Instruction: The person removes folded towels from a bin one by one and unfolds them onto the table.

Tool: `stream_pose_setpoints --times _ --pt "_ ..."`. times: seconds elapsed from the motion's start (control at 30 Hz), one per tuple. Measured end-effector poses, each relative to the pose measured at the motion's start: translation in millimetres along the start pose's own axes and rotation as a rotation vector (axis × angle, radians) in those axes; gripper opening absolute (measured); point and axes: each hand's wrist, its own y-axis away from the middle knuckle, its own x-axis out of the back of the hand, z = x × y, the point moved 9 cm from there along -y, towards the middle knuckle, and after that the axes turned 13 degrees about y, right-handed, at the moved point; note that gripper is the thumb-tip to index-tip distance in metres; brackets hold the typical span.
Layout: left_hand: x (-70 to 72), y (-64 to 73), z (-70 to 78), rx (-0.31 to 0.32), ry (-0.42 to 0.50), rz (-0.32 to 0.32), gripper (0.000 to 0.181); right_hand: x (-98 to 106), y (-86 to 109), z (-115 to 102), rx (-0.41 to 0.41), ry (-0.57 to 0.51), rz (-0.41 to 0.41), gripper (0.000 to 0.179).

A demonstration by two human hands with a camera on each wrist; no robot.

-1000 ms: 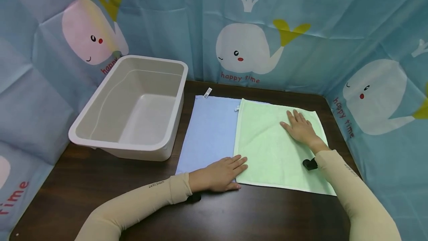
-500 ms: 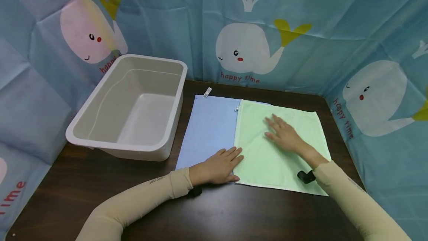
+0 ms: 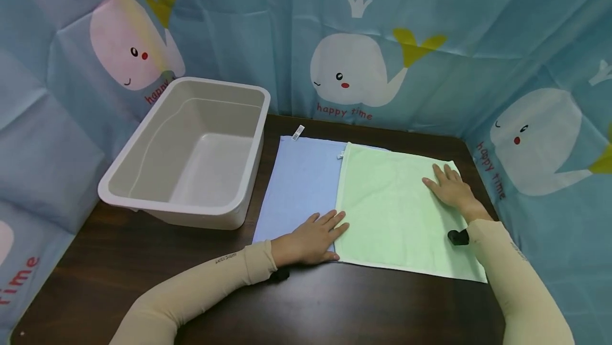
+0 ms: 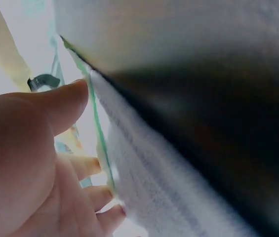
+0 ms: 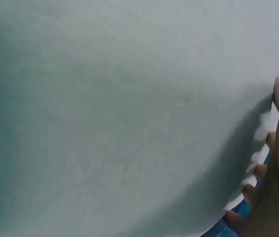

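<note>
A light green towel [image 3: 392, 212] lies spread flat, overlapping the right part of a blue towel [image 3: 301, 185] on the dark table. My left hand [image 3: 313, 238] rests with fingers spread across the green towel's left edge, near its front corner, partly over the blue one. In the left wrist view its fingertips touch the cloth edge. My right hand [image 3: 451, 191] lies flat on the green towel's far right part, fingers extended. The right wrist view shows the fingertips [image 5: 248, 190] against the pale cloth. Most of the blue towel's right side is hidden under the green one.
A grey plastic tub [image 3: 229, 210] stands at the left of the blue towel. White tags stick out at the towels' edges, one a printed label [image 3: 298, 132]. A blue whale-print curtain [image 3: 282, 42] hangs behind and beside the brown table [image 3: 334, 308].
My right hand swept left over the green towel, then back right towards its far right corner. My left hand shifted slightly away from the front edge and stays on the towel edge.
</note>
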Motion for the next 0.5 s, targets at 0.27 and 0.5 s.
stream_pose_setpoints --times 0.27,0.5 --pt "-1.5 -3.3 0.3 0.028 -0.013 0.027 0.074 12.6 -14.2 8.4 0.002 -0.013 -0.033 0.087" --pt "12.0 0.0 -4.1 0.016 -0.016 0.02 0.074 38.1 -10.0 -19.7 0.059 -0.036 0.049 0.084"
